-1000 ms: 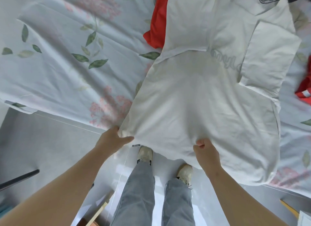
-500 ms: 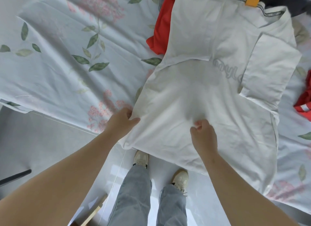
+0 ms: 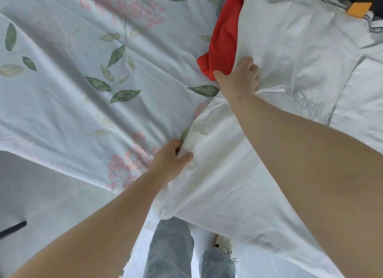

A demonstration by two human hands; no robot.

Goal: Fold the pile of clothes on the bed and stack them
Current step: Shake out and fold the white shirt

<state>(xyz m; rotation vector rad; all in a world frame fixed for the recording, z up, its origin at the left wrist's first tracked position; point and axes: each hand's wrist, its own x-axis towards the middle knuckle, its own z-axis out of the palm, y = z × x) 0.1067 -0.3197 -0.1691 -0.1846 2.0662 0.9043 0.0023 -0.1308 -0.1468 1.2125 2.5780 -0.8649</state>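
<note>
Pinching creased white tee (image 3: 228, 186): left hand (image 3: 171, 160) edge; right hand (image 3: 239, 80) sleeve.

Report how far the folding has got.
Done: the white T-shirt has both sleeves folded inward. In hand: the left hand and right hand grip its side edge for the next fold. Left: finishing it, then the red garment partly under it; no stack shows.

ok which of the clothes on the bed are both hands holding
The white t-shirt: the left hand pinches its side edge, the right hand grips its folded sleeve. The red garment only pokes out from under it.
</note>
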